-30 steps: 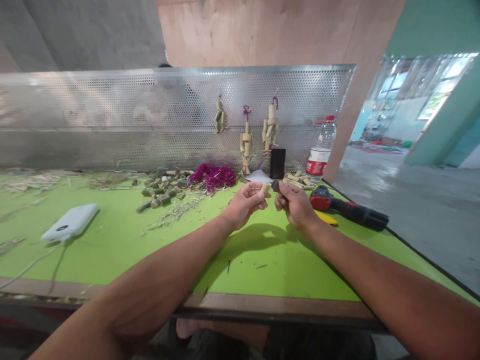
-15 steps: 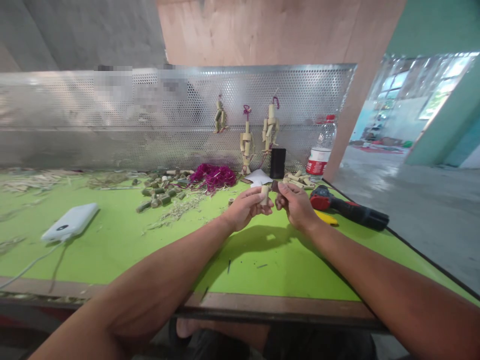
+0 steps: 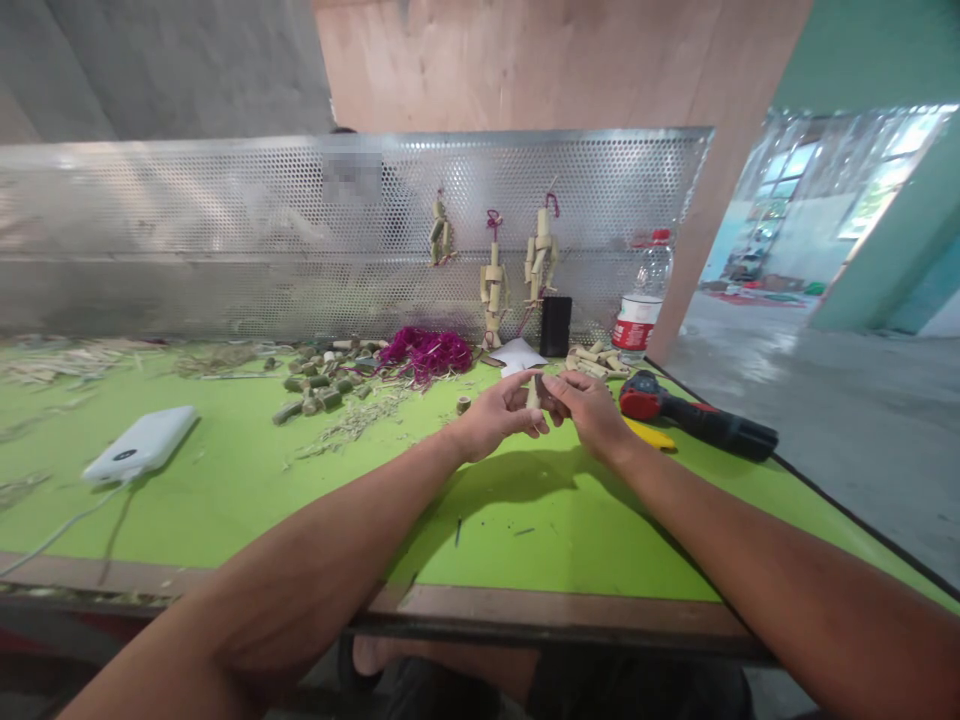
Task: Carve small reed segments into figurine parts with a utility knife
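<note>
My left hand (image 3: pixel 491 420) grips a short pale bamboo piece (image 3: pixel 533 393) between thumb and fingers, held upright above the green table. Against its right side, my right hand (image 3: pixel 596 412) pinches a small dark brown piece of sandpaper (image 3: pixel 540 386), mostly covered by the fingers. The hands meet in front of a white paper sheet (image 3: pixel 517 355). A short bamboo ring (image 3: pixel 463 404) lies just left of my left hand. Beside my right wrist are a yellow object (image 3: pixel 651 434) and a black-and-red power tool (image 3: pixel 697 418).
Cut bamboo pieces (image 3: pixel 319 390) and magenta string (image 3: pixel 427 355) lie at the back. Bamboo figures (image 3: pixel 493 285) hang on a perforated metal panel (image 3: pixel 247 290). A bottle (image 3: pixel 641 300) and a black upright object (image 3: pixel 556 327) stand behind. At left lies a white power bank (image 3: pixel 142 443) with a cable.
My right hand has moved slightly left, bringing the sandpaper from beside the bamboo piece onto it. My left fingers have shifted, and the bamboo ring beside them shows more fully.
</note>
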`<action>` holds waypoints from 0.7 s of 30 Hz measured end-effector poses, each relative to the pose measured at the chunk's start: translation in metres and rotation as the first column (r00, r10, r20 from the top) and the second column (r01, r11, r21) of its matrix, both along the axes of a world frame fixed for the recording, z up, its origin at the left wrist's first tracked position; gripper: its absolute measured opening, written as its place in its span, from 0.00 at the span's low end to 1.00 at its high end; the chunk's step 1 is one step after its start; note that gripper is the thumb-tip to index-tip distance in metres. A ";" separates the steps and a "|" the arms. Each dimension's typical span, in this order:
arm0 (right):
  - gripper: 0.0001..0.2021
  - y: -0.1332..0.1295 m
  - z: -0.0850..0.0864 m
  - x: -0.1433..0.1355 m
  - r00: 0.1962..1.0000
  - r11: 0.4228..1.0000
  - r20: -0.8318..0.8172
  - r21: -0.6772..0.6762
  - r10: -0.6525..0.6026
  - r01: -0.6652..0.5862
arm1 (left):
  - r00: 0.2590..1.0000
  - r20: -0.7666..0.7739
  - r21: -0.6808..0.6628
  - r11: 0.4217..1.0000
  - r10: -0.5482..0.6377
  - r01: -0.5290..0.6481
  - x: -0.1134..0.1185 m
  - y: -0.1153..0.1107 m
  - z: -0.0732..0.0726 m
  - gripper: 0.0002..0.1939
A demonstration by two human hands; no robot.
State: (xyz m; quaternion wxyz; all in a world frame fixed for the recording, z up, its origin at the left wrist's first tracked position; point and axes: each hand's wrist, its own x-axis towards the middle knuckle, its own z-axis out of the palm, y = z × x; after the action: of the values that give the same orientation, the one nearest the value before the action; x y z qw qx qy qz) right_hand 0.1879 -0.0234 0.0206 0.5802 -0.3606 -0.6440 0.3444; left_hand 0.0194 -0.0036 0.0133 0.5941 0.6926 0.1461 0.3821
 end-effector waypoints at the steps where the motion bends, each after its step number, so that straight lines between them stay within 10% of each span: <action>1: 0.20 0.001 -0.001 0.001 1.000 1.000 0.015 -0.012 -0.001 0.001 | 0.999 -0.042 0.033 0.999 0.016 -0.015 0.000 0.001 0.000 0.33; 21: 0.19 0.002 -0.003 -0.005 0.989 0.960 -0.032 -0.236 0.145 -0.148 | 0.960 -0.172 0.236 0.956 0.219 -0.176 -0.001 0.011 -0.008 0.26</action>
State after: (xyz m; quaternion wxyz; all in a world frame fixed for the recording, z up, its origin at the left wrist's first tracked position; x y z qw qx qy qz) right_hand 0.1829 -0.0216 0.0180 0.5102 -0.3763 -0.6190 0.4636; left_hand 0.0186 0.0069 0.0055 0.4558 0.7696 0.2300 0.3835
